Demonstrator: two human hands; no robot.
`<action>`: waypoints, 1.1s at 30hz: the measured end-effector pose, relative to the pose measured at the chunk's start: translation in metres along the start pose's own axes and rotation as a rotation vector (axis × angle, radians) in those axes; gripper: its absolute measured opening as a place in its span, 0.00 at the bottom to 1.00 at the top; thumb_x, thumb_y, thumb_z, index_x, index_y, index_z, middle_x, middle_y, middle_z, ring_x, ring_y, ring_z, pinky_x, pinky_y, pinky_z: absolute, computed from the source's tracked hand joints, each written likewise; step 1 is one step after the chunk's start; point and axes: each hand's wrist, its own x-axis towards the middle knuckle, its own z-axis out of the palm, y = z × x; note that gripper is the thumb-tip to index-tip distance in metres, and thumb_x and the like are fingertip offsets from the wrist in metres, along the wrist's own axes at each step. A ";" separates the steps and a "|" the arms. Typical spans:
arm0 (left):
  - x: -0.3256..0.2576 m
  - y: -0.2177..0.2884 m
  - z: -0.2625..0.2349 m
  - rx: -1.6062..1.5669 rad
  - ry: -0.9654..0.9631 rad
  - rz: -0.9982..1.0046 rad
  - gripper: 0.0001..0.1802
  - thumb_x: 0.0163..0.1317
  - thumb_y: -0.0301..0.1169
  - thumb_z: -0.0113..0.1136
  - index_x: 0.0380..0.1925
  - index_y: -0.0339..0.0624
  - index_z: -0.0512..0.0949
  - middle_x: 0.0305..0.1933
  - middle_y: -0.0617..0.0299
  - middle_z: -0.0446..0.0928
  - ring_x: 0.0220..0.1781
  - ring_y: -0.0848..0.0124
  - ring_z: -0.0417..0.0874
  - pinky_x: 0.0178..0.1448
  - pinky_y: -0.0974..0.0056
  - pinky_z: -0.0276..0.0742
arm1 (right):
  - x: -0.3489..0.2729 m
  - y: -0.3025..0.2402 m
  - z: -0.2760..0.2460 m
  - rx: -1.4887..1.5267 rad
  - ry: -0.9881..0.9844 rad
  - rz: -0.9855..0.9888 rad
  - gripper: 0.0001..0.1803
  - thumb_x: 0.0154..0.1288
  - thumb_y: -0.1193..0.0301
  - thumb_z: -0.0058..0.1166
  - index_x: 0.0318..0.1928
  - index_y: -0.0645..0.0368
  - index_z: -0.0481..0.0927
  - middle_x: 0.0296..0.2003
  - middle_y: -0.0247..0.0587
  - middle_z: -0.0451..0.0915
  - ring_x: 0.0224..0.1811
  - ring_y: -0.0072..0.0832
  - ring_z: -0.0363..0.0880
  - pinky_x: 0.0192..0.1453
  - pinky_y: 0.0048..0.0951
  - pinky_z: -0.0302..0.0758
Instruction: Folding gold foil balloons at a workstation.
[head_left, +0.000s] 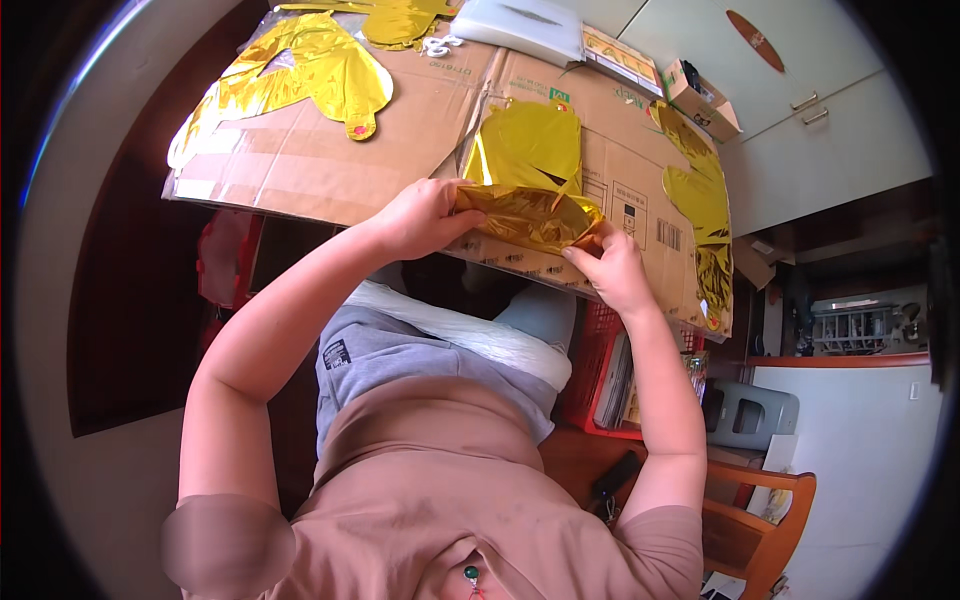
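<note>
Gripping a crumpled gold foil balloon (530, 215) from both ends, the person worked at the near edge of a flattened cardboard sheet (330, 165) that served as the work surface. The left hand (425, 215) was closed on the balloon's left end, fingers curled over the foil, and the right hand (612, 268) pinched its right end between thumb and fingertips, right at the cardboard's near rim. The foil lay folded and bunched between the two hands, resting on the cardboard, with a flatter gold part (527, 145) standing up just behind it.

Other deflated gold balloons lay on the sheet: a large one (300, 75) toward the far left, one (400, 20) at the far edge, and a long one (705, 215) running down the right edge, its lower end close to the corner. Bare cardboard lay between the left balloon and the held one, leaving open room on that side. A white pad (520, 28) and a small open box (700, 100) sat at the far right edge. Below the cardboard's near edge, a red basket (600, 365) stood beside the person's knee, and a wooden chair (760, 520) stood lower right
</note>
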 end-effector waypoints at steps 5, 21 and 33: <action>0.008 0.009 -0.006 -0.007 -0.102 -0.215 0.12 0.71 0.33 0.61 0.46 0.35 0.83 0.28 0.63 0.81 0.30 0.77 0.76 0.39 0.65 0.77 | 0.007 0.010 0.002 0.140 -0.023 -0.013 0.18 0.62 0.77 0.64 0.52 0.66 0.81 0.40 0.36 0.87 0.40 0.18 0.82 0.48 0.26 0.79; 0.024 0.008 -0.014 -0.027 -0.133 -0.213 0.12 0.69 0.31 0.62 0.44 0.33 0.83 0.32 0.61 0.84 0.35 0.76 0.79 0.44 0.63 0.77 | 0.038 -0.012 -0.021 0.121 -0.317 0.233 0.15 0.62 0.72 0.69 0.47 0.65 0.84 0.38 0.33 0.85 0.37 0.19 0.80 0.44 0.26 0.78; 0.019 0.008 -0.020 -0.230 -0.222 -0.192 0.20 0.68 0.27 0.63 0.57 0.29 0.77 0.45 0.59 0.86 0.44 0.77 0.82 0.55 0.68 0.79 | 0.040 -0.015 -0.017 0.242 -0.286 0.338 0.20 0.61 0.80 0.67 0.54 0.69 0.78 0.40 0.39 0.84 0.38 0.22 0.84 0.42 0.27 0.83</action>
